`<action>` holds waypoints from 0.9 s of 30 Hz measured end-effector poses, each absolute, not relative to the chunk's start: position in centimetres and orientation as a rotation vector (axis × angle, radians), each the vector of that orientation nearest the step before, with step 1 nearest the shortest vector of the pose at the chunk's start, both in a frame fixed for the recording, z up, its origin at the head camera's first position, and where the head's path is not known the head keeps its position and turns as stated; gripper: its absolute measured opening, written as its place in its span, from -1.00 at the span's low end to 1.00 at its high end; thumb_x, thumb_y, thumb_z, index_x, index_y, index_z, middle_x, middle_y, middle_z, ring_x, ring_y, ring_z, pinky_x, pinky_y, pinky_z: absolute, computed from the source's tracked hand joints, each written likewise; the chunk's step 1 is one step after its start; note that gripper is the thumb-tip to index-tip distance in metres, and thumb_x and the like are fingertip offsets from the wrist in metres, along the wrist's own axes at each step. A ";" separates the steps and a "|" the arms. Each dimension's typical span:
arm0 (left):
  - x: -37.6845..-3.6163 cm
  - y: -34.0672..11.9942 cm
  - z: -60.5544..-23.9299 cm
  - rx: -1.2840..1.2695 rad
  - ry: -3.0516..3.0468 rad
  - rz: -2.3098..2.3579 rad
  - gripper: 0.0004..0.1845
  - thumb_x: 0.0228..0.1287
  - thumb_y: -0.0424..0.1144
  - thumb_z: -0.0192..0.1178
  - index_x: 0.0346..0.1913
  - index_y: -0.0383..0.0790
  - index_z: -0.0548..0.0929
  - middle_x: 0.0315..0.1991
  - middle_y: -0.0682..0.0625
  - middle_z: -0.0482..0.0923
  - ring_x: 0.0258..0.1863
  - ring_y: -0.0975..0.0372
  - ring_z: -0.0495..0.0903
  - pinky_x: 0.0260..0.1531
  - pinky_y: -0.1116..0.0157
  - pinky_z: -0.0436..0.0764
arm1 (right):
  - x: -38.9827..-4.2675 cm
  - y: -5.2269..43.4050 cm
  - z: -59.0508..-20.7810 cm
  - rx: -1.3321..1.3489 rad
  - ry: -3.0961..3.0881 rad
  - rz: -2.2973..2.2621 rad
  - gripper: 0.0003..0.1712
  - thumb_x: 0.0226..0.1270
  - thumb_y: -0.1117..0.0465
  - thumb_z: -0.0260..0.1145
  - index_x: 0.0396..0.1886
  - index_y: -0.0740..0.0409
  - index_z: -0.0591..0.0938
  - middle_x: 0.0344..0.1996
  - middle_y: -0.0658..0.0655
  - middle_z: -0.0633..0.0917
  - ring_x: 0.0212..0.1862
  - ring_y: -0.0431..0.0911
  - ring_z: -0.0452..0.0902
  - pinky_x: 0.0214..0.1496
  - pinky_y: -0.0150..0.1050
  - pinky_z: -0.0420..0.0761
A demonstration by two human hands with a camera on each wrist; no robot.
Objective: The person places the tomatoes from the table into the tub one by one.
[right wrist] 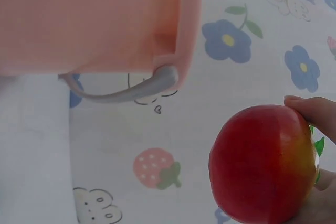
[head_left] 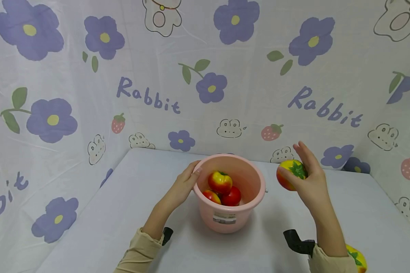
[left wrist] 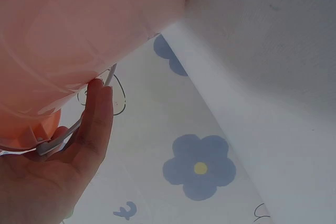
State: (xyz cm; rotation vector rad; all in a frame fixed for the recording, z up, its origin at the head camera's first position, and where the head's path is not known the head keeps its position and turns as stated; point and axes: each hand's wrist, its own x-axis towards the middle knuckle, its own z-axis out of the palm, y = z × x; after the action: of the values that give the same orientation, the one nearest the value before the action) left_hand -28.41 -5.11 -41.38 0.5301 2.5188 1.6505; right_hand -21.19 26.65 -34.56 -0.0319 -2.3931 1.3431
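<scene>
A pink bucket point(head_left: 225, 218) stands upright on the white table, with several red and red-yellow fruits point(head_left: 220, 182) inside. My left hand point(head_left: 183, 185) grips its left rim; in the left wrist view the fingers point(left wrist: 100, 114) lie along the outside wall by the grey handle point(left wrist: 68, 132). Right of the bucket, my right hand point(head_left: 311, 180) pinches a red-and-yellow tomato point(head_left: 288, 180) with a green star-shaped top between thumb and fingers. The right wrist view shows the tomato's red side point(right wrist: 257, 166), apart from the bucket and raised near rim height.
Another yellow-red fruit with a green top point(head_left: 357, 258) lies at the lower right, partly behind my right forearm. White cloth point(head_left: 157, 102) printed with flowers and rabbits stands behind and beside the table point(head_left: 123, 212). The bucket's handle point(right wrist: 126, 93) hangs on its far side.
</scene>
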 end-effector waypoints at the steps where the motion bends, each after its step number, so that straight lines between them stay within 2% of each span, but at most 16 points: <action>1: -28.4 -5.1 -41.4 0.529 2.519 1.650 -0.46 0.53 0.10 -0.19 0.48 0.08 0.18 0.46 0.01 0.29 0.37 0.00 0.39 0.20 -0.13 0.51 | -21.2 26.5 -34.4 -0.020 -2.390 1.340 0.05 0.26 0.13 0.39 0.57 -0.26 -0.04 0.53 -0.03 0.19 0.55 0.13 0.05 0.34 0.21 0.36; 19: -28.6 -5.0 -41.5 0.543 2.505 1.658 -0.47 0.54 0.07 -0.19 0.47 0.08 0.18 0.46 0.00 0.28 0.38 -0.03 0.38 0.19 -0.14 0.51 | -22.5 22.8 -32.4 0.136 -2.360 1.382 0.03 0.24 0.17 0.41 0.57 -0.23 0.02 0.52 0.04 0.23 0.54 0.13 0.10 0.32 0.15 0.42; 27: -28.6 -5.1 -41.6 0.552 2.508 1.661 -0.48 0.54 0.08 -0.19 0.47 0.11 0.19 0.47 0.02 0.28 0.40 -0.02 0.36 0.21 -0.16 0.49 | -23.2 21.0 -32.4 0.222 -2.352 1.377 -0.01 0.24 0.18 0.41 0.53 -0.37 0.08 0.50 0.03 0.27 0.54 0.07 0.13 0.33 0.08 0.44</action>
State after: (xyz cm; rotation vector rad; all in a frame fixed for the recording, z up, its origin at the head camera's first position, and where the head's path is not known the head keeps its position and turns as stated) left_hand -28.59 -5.12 -41.60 0.5523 2.5078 1.6611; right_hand -23.18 21.05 -32.39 0.2219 -2.3521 1.3771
